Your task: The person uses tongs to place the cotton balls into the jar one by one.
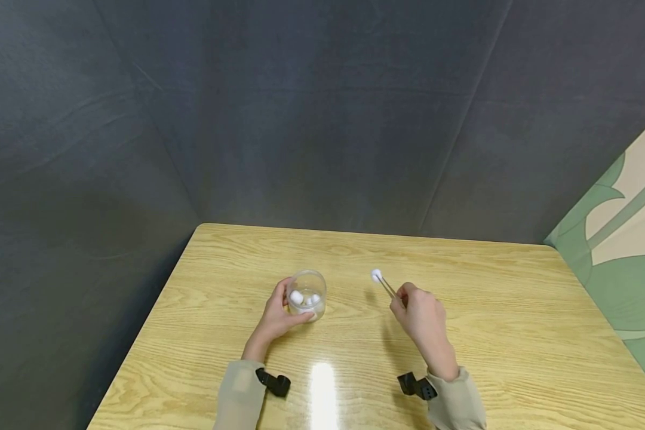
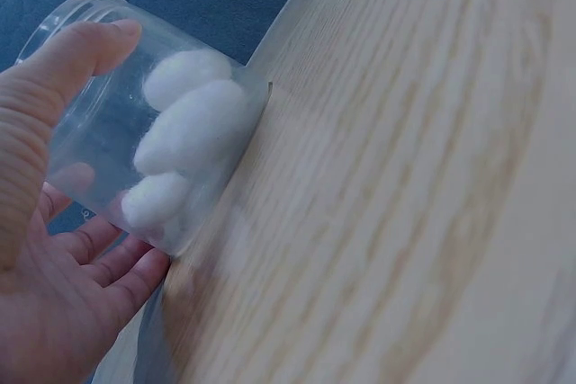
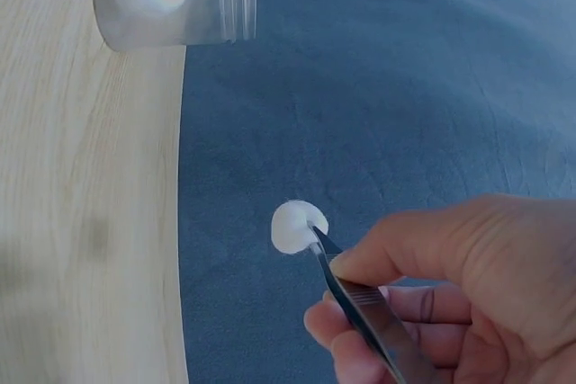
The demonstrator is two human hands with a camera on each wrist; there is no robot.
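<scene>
My left hand (image 1: 275, 315) grips a clear plastic jar (image 1: 307, 280) that stands upright on the table, thumb on the near side and fingers round the far side. Several white cotton balls (image 2: 191, 128) lie at the bottom of the jar, seen through its wall in the left wrist view. To the right, my right hand (image 1: 422, 313) pinches metal tweezers (image 3: 364, 312) between thumb and fingers. The tweezers' tips hold one cotton ball (image 3: 295, 227), raised above the table and apart from the jar. No lid shows on the jar's mouth.
The wooden table (image 1: 516, 322) extends to both sides of the hands. Dark grey cloth (image 1: 322, 119) hangs behind its far edge and on the left. A green and beige patterned cloth (image 1: 634, 286) borders the right side. Each wrist wears a black camera strap (image 1: 273, 382).
</scene>
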